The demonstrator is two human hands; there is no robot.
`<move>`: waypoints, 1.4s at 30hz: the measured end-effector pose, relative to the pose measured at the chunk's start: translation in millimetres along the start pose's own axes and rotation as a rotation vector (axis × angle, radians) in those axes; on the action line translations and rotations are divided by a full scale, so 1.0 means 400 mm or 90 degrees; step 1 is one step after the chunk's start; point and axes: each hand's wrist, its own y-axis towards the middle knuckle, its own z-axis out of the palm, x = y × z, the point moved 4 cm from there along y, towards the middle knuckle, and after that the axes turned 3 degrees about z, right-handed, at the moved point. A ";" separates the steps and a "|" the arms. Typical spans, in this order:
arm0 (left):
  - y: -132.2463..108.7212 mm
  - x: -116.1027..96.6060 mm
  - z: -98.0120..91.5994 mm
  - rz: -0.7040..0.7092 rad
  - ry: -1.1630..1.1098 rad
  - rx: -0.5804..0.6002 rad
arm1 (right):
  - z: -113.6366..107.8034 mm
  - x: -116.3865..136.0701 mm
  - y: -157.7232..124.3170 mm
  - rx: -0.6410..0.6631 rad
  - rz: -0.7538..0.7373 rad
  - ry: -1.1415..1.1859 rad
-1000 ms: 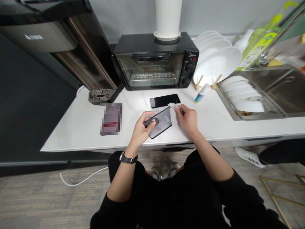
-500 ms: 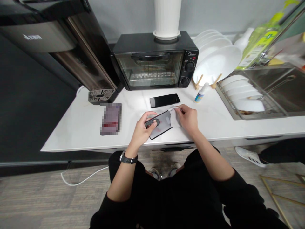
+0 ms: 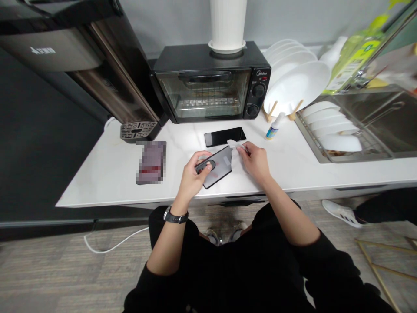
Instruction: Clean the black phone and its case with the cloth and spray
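A grey phone [image 3: 219, 167] lies back-up on the white counter [image 3: 107, 174], its oval camera bump toward me on the left. My left hand [image 3: 192, 176] holds that end, thumb and fingers closed round it. My right hand [image 3: 254, 161] pinches a small white wipe [image 3: 235, 150] at the phone's far right corner. A second black phone [image 3: 224, 136] lies screen-up just behind. A small white spray bottle [image 3: 273, 127] stands to the right of it.
A black toaster oven [image 3: 208, 87] with a white cylinder on top stands at the back. A dark water dispenser [image 3: 97, 65] is at the left, a blurred flat item [image 3: 151, 161] beside it. White plates [image 3: 296, 82] and a sink rack with bowls [image 3: 335, 130] fill the right.
My right hand with the wipe has shifted slightly back and forth along the phone's far corner. My left hand has kept its hold on the phone.
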 end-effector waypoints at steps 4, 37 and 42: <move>-0.005 0.002 -0.002 -0.024 -0.054 0.036 | -0.013 0.006 -0.003 -0.046 0.025 -0.072; -0.003 -0.007 0.008 0.015 0.014 0.062 | -0.001 0.006 -0.006 -0.022 -0.039 0.130; -0.010 -0.012 0.016 0.029 0.000 0.094 | -0.008 0.002 -0.005 -0.078 0.010 0.204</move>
